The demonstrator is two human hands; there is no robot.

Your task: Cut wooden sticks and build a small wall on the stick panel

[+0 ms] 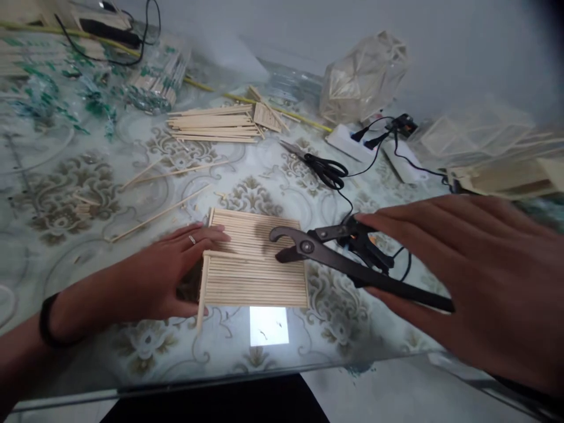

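Note:
A panel of thin wooden sticks [258,288] laid side by side rests on the table in front of me. An upright stick rises at its left corner, and another stick runs across its middle. My left hand [171,270] holds the panel's left edge, fingers over the top and thumb at the near corner. In my right hand [467,276] is a pair of pruning shears [326,252] with dark handles. Its hooked jaws stand apart above the right half of the panel. Behind the shears is a black object partly hidden, with a cable near it.
Black-handled scissors [324,168] lie beyond the panel, near a white power strip [350,143] with black plugs. Loose sticks [214,124] are piled at the back. Bagged sticks [158,76] lie at back left. A wrapped stick structure [363,76] stands at back right. The glass table edge [229,376] is close.

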